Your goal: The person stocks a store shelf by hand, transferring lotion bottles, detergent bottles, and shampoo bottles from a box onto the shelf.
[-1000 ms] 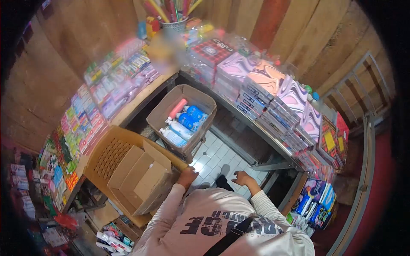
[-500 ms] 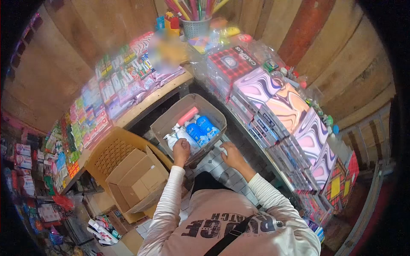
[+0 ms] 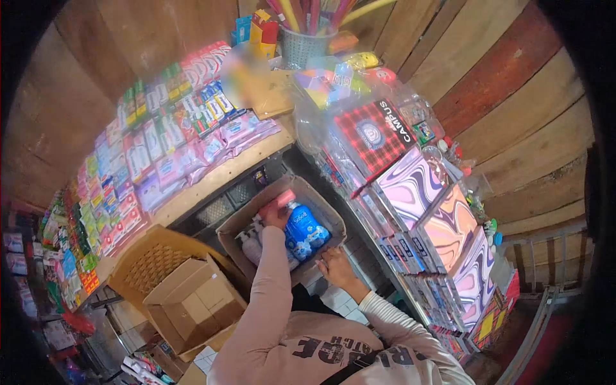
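My left hand (image 3: pixel 276 214) reaches inside a cardboard box (image 3: pixel 229 239), against a pink-red item (image 3: pixel 280 199) near the far side. Its fingers are mostly hidden, so the grip cannot be made out. Blue bottles (image 3: pixel 304 224) stand just right of that hand, and white pump bottles (image 3: pixel 250 241) are at its left. Beside the box's near right edge is my right hand (image 3: pixel 337 267), its fingers apart and nothing visible in it.
A yellow chair (image 3: pixel 144 253) holds an open cardboard box (image 3: pixel 192 301) at the left. Packets (image 3: pixel 170 168) cover the wooden table behind. Stacked notebooks (image 3: pixel 410 186) line the right side. A grey basket (image 3: pixel 304 50) stands at the back.
My left hand has moved forward, deeper into the box, to the pink-red item. My right hand has shifted down to the box's near right edge. The view has also shifted.
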`<state>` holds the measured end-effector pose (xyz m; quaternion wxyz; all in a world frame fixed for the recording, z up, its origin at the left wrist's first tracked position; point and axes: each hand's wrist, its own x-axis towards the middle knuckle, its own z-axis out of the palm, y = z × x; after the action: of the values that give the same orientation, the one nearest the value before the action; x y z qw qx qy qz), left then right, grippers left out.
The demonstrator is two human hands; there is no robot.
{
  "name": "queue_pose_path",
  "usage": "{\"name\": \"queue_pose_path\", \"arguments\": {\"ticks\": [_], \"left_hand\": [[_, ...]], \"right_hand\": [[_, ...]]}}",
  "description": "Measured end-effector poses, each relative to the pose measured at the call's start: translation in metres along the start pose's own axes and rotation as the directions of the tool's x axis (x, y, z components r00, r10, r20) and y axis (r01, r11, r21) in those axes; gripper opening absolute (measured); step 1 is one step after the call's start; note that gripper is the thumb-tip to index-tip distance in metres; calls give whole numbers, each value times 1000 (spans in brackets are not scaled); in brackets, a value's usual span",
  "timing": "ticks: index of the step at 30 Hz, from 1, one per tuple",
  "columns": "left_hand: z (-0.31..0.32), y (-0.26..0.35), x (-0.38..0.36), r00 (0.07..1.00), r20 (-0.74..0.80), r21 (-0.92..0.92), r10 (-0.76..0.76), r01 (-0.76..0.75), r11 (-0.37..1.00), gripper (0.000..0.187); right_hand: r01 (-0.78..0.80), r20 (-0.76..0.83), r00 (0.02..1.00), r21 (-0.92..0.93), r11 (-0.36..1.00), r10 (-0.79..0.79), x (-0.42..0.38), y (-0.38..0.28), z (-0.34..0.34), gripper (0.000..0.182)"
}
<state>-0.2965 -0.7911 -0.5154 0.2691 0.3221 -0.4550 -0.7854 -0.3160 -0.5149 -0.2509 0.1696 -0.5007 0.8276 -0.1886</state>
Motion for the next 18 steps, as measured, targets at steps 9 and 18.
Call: {"name": "queue_pose_path", "arguments": {"ticks": [9,18], "left_hand": [[24,-14,56,998,-65,981,18,60,186,56],[47,-11,54,902,-431,799,-32,398,451,43]], "right_hand": [[-142,114,984,16,990,140,20,1,-7,29],[-159,178,972,15,987,154,20,7,-5,27]]}}
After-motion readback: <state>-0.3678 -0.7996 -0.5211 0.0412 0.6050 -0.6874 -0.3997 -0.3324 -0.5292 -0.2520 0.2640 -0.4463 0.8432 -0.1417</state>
